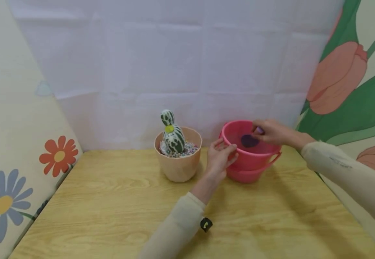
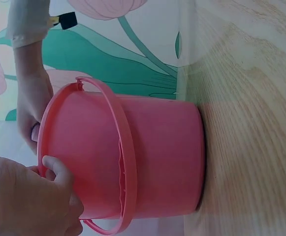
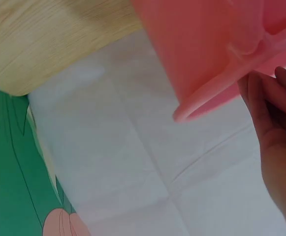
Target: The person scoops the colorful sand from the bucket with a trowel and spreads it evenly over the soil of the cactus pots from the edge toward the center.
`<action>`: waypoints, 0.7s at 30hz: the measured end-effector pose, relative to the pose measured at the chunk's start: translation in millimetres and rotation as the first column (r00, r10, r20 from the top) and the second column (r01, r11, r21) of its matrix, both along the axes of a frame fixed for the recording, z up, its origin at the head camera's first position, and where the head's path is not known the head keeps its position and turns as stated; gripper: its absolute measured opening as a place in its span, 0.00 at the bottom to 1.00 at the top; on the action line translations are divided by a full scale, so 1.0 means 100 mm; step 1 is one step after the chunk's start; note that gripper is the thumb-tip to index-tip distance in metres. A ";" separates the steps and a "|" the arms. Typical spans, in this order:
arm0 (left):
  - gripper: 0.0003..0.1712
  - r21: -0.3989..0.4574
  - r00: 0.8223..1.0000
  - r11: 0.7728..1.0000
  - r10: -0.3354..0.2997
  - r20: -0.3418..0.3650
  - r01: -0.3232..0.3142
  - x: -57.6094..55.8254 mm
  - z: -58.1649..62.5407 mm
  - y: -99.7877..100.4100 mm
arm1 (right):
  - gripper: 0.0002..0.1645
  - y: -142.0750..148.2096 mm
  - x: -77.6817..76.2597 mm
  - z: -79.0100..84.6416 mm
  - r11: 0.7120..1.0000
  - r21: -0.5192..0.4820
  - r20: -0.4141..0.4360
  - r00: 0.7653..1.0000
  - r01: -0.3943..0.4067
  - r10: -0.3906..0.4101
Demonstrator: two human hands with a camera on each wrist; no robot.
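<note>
The pink bucket (image 1: 248,162) stands upright on the wooden table, its handle hanging down the near side. My left hand (image 1: 220,156) pinches the bucket's near-left rim, with a fingertip over the outer wall, as the left wrist view also shows. At the far-right part of the rim, my right hand (image 1: 269,131) grips a purple scoop (image 1: 250,141) by its handle. The scoop's dark rounded end is inside the bucket. In the right wrist view the right hand (image 3: 280,123) is at the rim, and the scoop is hidden there.
A peach pot (image 1: 178,167) with a striped toy-like cactus (image 1: 174,138) and small coloured stones stands left of the bucket. Behind both hangs a creased white cloth (image 1: 155,64). The wooden table (image 1: 109,208) extends toward the front, with flower-printed walls at both sides.
</note>
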State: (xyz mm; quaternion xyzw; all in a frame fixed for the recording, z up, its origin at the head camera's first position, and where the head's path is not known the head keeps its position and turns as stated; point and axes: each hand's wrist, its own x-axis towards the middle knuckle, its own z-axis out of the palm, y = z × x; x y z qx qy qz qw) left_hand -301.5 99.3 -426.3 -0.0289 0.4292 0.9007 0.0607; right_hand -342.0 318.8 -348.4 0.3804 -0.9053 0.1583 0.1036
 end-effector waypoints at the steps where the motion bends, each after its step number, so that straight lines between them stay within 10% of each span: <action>1: 0.33 0.000 1.000 1.000 0.002 -0.001 -0.002 0.00 0.00 -0.01 | 0.06 0.00 -0.03 0.00 1.000 0.008 -0.012 1.000 -0.014 0.015; 21: 0.32 0.082 0.999 0.996 -0.022 0.035 0.020 0.06 0.02 0.10 | 0.08 0.17 -0.26 -0.09 0.999 0.019 0.116 0.992 0.050 -0.052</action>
